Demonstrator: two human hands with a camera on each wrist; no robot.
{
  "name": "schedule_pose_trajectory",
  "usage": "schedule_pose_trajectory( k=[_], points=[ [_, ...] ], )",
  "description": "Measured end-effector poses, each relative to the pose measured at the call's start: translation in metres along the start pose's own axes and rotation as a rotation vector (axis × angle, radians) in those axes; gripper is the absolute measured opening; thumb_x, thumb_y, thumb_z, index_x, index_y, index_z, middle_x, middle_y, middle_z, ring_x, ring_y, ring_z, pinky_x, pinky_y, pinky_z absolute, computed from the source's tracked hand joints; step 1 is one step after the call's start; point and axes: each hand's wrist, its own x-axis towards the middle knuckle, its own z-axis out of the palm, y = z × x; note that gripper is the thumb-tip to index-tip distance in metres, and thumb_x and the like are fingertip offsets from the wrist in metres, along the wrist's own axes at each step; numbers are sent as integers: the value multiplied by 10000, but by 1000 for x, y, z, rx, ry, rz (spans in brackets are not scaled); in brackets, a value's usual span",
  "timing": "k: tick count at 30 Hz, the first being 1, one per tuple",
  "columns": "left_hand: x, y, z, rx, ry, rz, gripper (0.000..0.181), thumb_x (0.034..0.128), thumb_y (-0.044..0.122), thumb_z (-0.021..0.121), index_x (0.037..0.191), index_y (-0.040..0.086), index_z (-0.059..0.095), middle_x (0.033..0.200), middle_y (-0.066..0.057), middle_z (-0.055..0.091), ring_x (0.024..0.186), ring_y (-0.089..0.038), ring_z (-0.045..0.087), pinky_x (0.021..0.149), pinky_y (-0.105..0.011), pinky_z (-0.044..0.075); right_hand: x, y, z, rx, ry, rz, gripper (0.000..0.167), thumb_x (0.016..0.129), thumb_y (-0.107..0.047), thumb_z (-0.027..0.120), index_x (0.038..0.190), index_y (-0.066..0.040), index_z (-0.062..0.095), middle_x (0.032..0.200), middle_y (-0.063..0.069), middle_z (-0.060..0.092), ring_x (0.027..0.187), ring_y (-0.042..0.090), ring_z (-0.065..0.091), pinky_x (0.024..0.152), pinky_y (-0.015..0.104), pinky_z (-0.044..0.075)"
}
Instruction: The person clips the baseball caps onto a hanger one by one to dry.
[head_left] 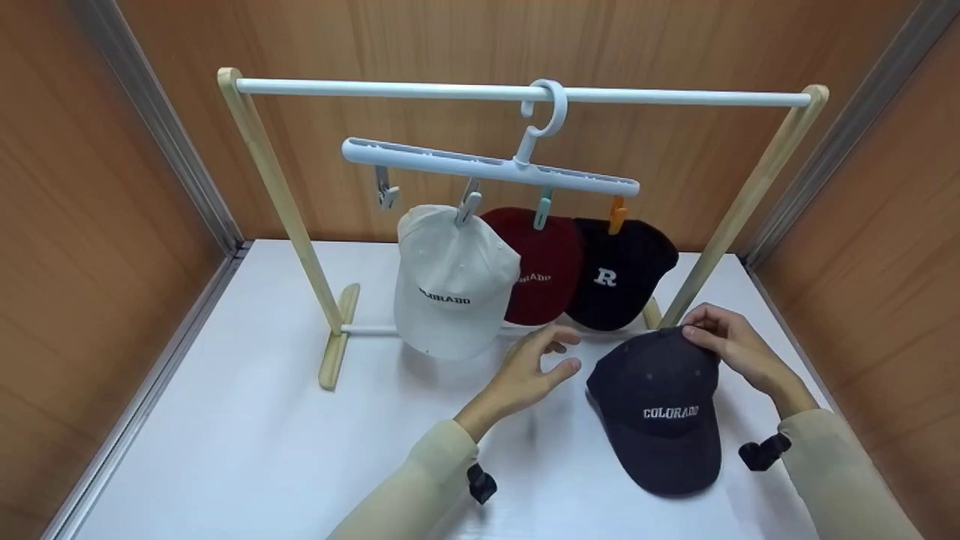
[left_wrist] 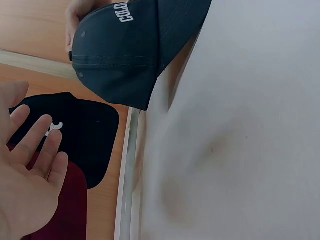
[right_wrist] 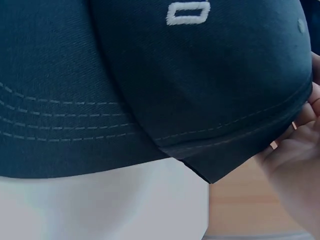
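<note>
My right hand [head_left: 739, 349] pinches the top of a dark navy baseball cap [head_left: 660, 375] lettered COLORADO, its brim hanging down above the white table. In the right wrist view, the cap's side and brim fill most of the picture, with fingers [right_wrist: 295, 140] at its edge. My left hand [head_left: 529, 375] holds nothing; its fingers are loosely bent and the thumb stands apart, left of the navy cap. Behind it, a white cap [head_left: 454, 277], a dark red cap [head_left: 551, 259] and a black cap [head_left: 626, 274] with an R hang from a light blue clip hanger [head_left: 487, 166].
The hanger hooks over the white rail [head_left: 375, 88] of a wooden-legged rack [head_left: 281, 202] and slopes down to the right. A grey clip [head_left: 385, 187] at its left end holds nothing. An orange clip [head_left: 617, 215] grips the black cap. Wood-look walls [head_left: 885, 225] enclose the table [head_left: 247, 420].
</note>
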Motion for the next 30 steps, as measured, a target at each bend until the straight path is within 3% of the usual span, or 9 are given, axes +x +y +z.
schedule_pose_trajectory(
  k=[12, 22, 30],
  points=[
    [7, 8, 3, -13, -21, 46, 458, 1044, 266, 702, 1469, 133, 593, 1441, -49, 649, 1328, -213, 600, 1174, -387, 442, 7, -39, 26, 2, -79, -132, 144, 1056, -102, 653, 1130, 21, 661, 951, 50, 680, 795, 139, 632, 701, 272, 549],
    [6, 16, 0, -59, -28, 90, 427, 1071, 329, 654, 1469, 188, 595, 1418, 39, 652, 1343, -77, 574, 1188, -346, 417, 14, -64, 50, 73, -150, -239, 93, 1054, -41, 634, 1111, 31, 650, 991, 72, 677, 821, 124, 639, 714, 253, 547],
    [2, 19, -5, -106, 10, 116, 374, 1074, 256, 645, 1428, 139, 607, 1379, 4, 678, 1328, -97, 595, 1189, -335, 417, 17, -75, 66, 83, -106, -241, 87, 1037, -43, 662, 1097, 21, 656, 979, 34, 656, 816, 101, 619, 717, 236, 534]
  ],
)
